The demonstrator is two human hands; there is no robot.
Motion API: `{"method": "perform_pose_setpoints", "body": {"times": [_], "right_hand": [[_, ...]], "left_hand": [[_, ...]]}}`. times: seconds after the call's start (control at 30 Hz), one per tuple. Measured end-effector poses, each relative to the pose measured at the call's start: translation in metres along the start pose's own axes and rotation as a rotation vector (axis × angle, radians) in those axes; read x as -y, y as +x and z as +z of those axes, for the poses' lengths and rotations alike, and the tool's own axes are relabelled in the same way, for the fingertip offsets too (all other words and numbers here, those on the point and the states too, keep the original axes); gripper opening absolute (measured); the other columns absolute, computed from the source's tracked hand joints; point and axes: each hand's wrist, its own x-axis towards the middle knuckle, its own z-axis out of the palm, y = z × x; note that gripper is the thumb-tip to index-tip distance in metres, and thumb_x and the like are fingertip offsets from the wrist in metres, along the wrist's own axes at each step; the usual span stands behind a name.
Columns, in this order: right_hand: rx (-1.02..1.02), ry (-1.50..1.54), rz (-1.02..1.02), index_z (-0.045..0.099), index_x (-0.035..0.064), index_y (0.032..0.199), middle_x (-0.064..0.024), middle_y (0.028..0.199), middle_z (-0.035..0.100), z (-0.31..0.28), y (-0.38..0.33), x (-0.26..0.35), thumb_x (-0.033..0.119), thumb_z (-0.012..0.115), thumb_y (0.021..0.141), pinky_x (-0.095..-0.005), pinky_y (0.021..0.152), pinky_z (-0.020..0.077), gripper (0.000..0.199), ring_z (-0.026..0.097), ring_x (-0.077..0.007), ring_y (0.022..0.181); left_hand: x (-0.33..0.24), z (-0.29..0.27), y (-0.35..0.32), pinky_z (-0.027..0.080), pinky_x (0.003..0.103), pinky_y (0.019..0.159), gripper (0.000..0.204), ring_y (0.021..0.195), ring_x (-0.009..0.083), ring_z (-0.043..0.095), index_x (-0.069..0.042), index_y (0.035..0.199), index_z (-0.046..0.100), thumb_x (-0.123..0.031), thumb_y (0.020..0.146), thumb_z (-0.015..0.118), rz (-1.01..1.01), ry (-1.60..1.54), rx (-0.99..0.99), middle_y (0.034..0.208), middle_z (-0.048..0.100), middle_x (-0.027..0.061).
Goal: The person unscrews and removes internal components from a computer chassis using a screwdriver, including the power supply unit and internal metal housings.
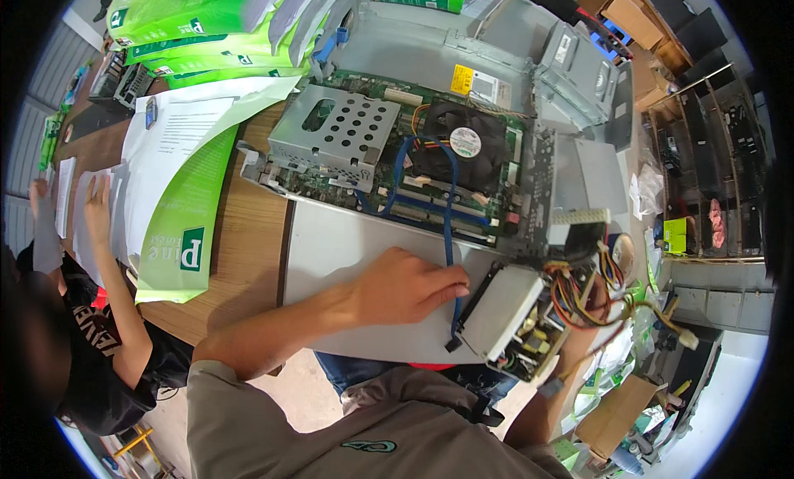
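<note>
My left hand (413, 287) is closed, its thumb and fingers pinched on a thin blue data cable (449, 231). The cable runs from an open desktop computer chassis down past my fingers to a black plug by the power supply. That metal power supply (500, 313) sits tilted at the chassis's front right, with a bundle of coloured wires (579, 293) spilling out. My right forearm (533, 421) reaches up along the power supply's right side; the fingers are hidden there. Inside the chassis are a green circuit board, a black cooling fan (463, 144) and a perforated metal drive cage (335, 131).
Green paper-ream packs (215, 32) are stacked at the far left. A green-and-white wrapper (186, 222) lies on the wooden table. At left, another person handles paper sheets. A grey metal drive unit (575, 74) stands behind the chassis; shelves (703, 156) line the right side.
</note>
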Motion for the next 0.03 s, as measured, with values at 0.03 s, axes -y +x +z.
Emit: {"method": "perform_pose_setpoints", "body": {"times": [0.03], "right_hand": [[0.044,0.047,0.054,0.057,-0.0003,0.139,-0.0148,0.127,0.066,-0.0269,-0.0271,-0.0074,0.037,0.065,0.101,-0.0356,0.102,0.0480,0.055,0.062,-0.0226,0.116]], "left_hand": [[0.0008,-0.0002,0.0000,0.052,0.040,0.053,0.014,0.058,0.0285,0.068,-0.012,0.105,0.071,-0.025,0.100,0.069,0.003,0.001,0.001,0.073,0.071,0.0076]]}}
